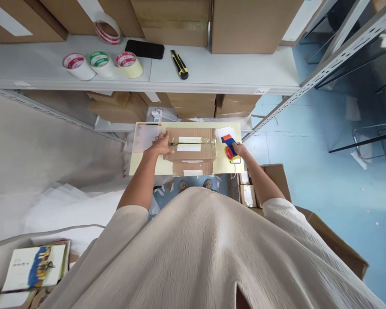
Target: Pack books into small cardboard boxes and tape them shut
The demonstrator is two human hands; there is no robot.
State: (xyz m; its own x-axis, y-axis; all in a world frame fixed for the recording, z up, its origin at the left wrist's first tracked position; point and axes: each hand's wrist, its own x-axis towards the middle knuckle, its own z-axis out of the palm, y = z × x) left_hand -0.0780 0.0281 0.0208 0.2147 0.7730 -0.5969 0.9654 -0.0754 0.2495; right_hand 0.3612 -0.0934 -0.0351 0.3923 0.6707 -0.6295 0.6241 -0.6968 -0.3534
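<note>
On a pale yellow work board sits a brown cardboard box, with clear tape along its top seam and a white label beneath the tape. My left hand grips the box's left end, thumb and fingers spread over its edge. A second taped cardboard box with a white label shows just in front of it. At the right of the board my right hand is closed around a blue and red tape dispenser with a yellow-rimmed roll. The dispenser is apart from the box.
A grey shelf ahead holds tape rolls, a black phone, a yellow utility knife and large cartons. A metal upright stands to the right. Below right is an open carton containing small boxes.
</note>
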